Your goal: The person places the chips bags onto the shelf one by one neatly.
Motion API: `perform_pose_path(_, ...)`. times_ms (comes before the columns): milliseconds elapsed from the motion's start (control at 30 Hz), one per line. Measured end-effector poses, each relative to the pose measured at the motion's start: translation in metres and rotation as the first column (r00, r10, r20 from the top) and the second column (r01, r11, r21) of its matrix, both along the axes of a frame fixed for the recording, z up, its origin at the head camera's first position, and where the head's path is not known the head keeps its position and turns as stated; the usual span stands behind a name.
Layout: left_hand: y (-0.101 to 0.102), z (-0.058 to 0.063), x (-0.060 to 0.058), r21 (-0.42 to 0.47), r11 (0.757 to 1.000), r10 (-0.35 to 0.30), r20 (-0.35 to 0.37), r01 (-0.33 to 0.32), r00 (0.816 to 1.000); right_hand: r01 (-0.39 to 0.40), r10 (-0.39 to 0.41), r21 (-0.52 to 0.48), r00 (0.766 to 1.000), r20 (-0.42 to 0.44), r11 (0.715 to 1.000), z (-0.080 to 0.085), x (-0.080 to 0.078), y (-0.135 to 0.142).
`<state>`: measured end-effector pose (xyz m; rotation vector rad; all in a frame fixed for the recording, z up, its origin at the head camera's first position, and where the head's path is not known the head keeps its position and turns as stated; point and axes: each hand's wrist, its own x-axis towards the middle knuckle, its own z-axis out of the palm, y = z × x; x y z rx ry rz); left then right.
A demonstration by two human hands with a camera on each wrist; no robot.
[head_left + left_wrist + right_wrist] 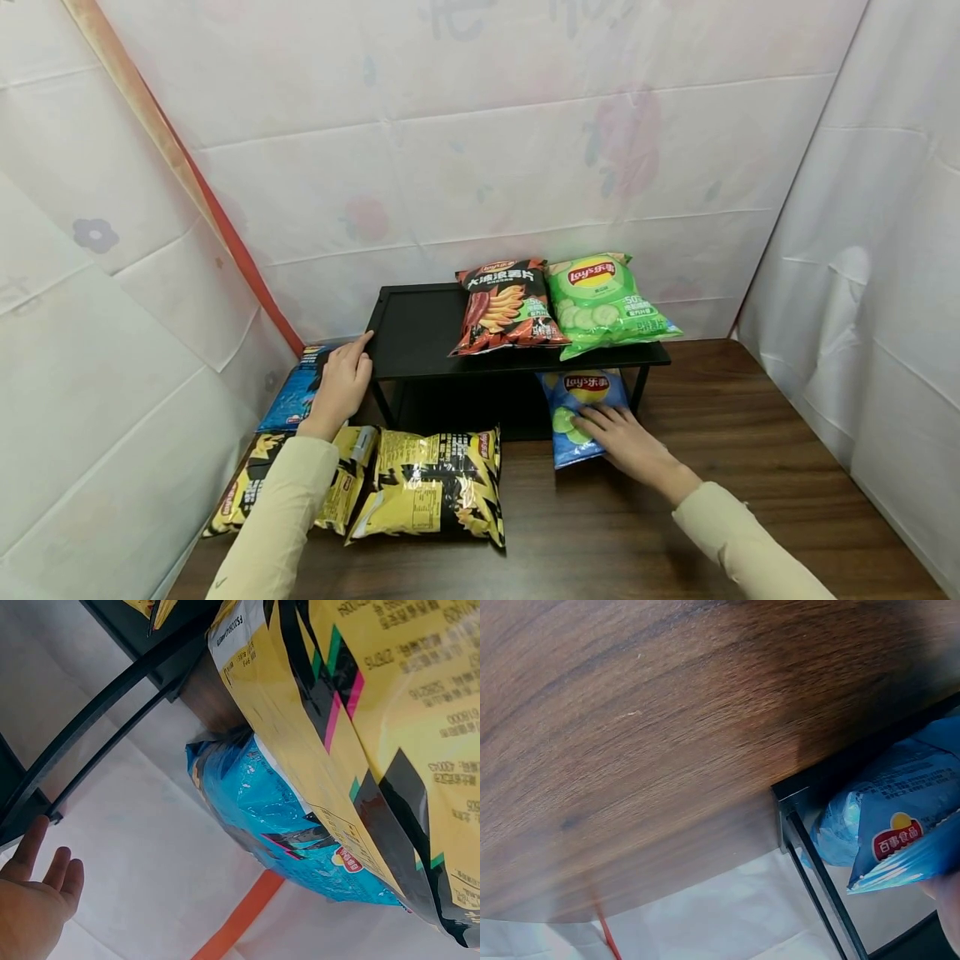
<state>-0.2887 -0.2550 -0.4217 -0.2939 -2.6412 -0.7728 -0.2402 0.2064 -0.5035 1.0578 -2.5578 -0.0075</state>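
Blue bag (562, 417): right of centre in head view, under the upper shelf of the rack (412, 325), its lower end sticking out past the front edge.
Snag risk: puffed top could catch on the upper shelf's rim or crumple; likely cause, a push too high or at a slant.
Right leg (829, 885): lower right of right-wrist view, close beside the bag; judged a second catching point if the bag veers sideways.
Green bag (603, 300): atop rack, lower right corner jutting past the edge; could slide off if the rack is jolted.
Red bag (502, 308): against the green one, left side; would probably shift with it.
Yellow bags (438, 483): lower left of head view, one partly behind the left sleeve (281, 508); a lowered forearm could crush it.
Right hand (626, 442): fingers extended, laid across the blue bag's front; thumb not visible, no grip seen.
Left hand (341, 383): fingers fairly straight, slightly apart, holding nothing; index fingertip touches rack's left end. Contact looks light, so rack could skid under a hard shove.
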Motion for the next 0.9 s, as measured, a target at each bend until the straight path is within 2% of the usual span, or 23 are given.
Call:
perform_pose_path(267,0.000,0.000,-0.001,0.005,1.000,0.002,0.002,-0.002,1.000,-0.014,0.013,-0.044,1.000,-0.016,0.999,-0.011,-0.010,0.002)
perform_pose_path(900,0.001,0.000,0.002,0.001,1.000,0.006,0.005,-0.006,1.000,0.096,-0.096,-0.009,0.995,0.033,0.995,-0.011,-0.016,-0.002)
